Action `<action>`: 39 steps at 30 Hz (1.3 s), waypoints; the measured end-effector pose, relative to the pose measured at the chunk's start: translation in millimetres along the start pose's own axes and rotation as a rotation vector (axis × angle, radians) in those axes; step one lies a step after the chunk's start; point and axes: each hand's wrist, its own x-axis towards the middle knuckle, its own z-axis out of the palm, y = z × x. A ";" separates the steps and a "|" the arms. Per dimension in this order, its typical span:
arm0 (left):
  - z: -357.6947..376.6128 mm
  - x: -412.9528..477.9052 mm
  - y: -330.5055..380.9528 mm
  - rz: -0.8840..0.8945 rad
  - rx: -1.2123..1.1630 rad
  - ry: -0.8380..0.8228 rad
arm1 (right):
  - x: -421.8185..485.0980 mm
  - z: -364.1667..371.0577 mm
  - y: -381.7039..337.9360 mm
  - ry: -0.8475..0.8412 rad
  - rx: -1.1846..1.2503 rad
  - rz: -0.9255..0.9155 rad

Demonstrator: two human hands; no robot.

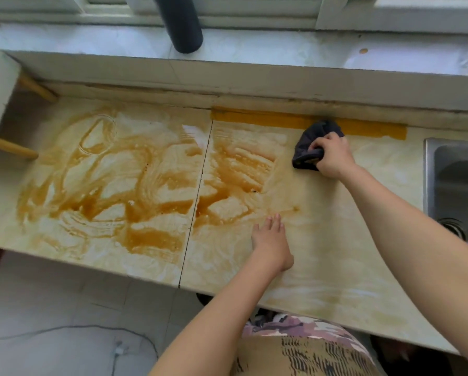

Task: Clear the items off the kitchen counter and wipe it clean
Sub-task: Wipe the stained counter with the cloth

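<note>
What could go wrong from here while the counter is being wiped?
The brown spill lies close to the front edge of the counter; a sweep of the dark cloth in the right hand may push it onto the floor. The seam crosses the spill, so liquid may seep in. The left hand rests flat beside it and could slip.

1. The desk (335,226) is pale, with a thin dark line across it.
2. Brown smears (151,234) cover its left side.
3. A dark cloth (316,134) lies partly on the yellow strip (254,119) at the back.
</note>
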 end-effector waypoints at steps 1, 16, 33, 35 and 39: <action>0.4 0.7 -0.4 0.007 0.006 0.004 | -4.1 0.8 -1.4 -0.017 -0.005 0.008; 89.6 -44.2 -73.8 0.063 -0.222 0.236 | -121.5 63.0 -35.7 -0.116 0.030 0.014; 127.0 -56.4 -92.3 -0.066 -0.341 0.307 | -143.3 98.8 -98.7 -0.006 0.044 0.091; 127.9 -56.5 -93.0 -0.075 -0.329 0.309 | -139.3 85.0 -79.6 0.043 0.052 0.212; 127.9 -54.2 -92.8 -0.073 -0.345 0.311 | -139.3 95.0 -98.7 0.059 0.064 0.293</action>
